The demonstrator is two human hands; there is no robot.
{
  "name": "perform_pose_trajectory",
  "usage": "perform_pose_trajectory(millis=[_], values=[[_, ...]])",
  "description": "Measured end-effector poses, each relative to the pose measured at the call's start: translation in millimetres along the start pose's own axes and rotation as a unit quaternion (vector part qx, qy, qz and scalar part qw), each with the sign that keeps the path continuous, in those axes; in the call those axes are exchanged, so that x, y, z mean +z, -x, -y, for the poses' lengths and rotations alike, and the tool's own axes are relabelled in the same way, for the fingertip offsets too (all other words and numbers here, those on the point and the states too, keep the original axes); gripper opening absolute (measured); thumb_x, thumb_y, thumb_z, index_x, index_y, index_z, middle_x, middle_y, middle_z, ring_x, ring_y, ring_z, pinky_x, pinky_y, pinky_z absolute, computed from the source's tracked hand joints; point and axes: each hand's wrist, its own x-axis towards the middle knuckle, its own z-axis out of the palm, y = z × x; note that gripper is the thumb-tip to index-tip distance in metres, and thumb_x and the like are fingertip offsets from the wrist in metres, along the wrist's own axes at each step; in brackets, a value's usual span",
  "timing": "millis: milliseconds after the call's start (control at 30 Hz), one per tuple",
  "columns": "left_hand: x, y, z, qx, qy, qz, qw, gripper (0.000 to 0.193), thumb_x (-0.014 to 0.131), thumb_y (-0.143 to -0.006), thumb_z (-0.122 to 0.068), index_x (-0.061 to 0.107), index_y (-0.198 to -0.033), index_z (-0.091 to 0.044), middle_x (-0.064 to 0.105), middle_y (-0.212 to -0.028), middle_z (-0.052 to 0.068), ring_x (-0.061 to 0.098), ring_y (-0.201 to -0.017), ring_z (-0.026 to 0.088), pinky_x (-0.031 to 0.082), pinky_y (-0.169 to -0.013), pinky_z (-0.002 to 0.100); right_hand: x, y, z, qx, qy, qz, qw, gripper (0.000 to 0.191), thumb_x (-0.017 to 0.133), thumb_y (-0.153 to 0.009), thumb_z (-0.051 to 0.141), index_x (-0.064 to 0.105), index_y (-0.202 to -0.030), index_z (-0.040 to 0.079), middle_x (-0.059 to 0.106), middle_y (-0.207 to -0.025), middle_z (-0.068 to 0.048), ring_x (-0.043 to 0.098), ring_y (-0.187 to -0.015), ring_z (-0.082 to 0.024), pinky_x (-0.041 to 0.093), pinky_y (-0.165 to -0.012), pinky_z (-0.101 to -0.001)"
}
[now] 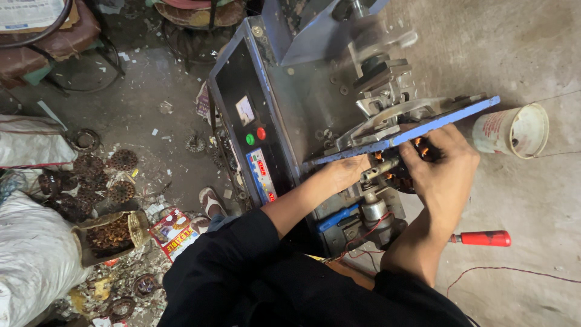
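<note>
Grey concrete bench top [532,200] carries the lot. Just right of the right hand [445,175], a white plastic cup [511,130] lies tipped on its side. Below that hand's wrist rests a red-handled tool [484,238], and nearer still a thin red wire [514,270] trails across the bare surface.

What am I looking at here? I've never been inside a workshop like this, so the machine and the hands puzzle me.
The single picture comes from a camera on the person's head, looking down. Both bare hands reach under a blue metal plate on a grey winding machine with a control panel. The right hand grips a dark motor stator with copper windings; the left hand steadies it beside a metal shaft. On the concrete surface lie a red-handled tool, a white paper cup and a thin red wire.
</note>
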Motion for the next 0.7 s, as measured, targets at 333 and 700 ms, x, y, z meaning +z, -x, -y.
perform_pose_trajectory(millis=[333,700], values=[[1,-2,-2,-0.020,0.011,0.019,1.000,0.102,0.097,-0.068,-0.036,0.046,-0.153,-0.014,0.056,-0.148,0.002,0.048,-0.142,0.023,0.042,-0.120,0.062,-2,-2,1,0.007,0.002,0.002,1.000,0.029,0.080,-0.087,0.002,0.076,-0.115,0.006,0.073,-0.113,-0.013,0.072,-0.099,-0.028,0.054,-0.088,-0.0347],[14,4,-9,-0.018,-0.003,0.070,0.997,0.098,0.091,-0.075,-0.044,0.044,-0.157,-0.015,0.046,-0.160,0.001,0.042,-0.149,0.021,0.039,-0.122,0.054,0,-1,1,0.001,0.010,-0.009,1.000,0.031,0.080,-0.086,0.002,0.077,-0.116,0.007,0.073,-0.115,-0.012,0.072,-0.102,-0.029,0.054,-0.089,-0.0350]])
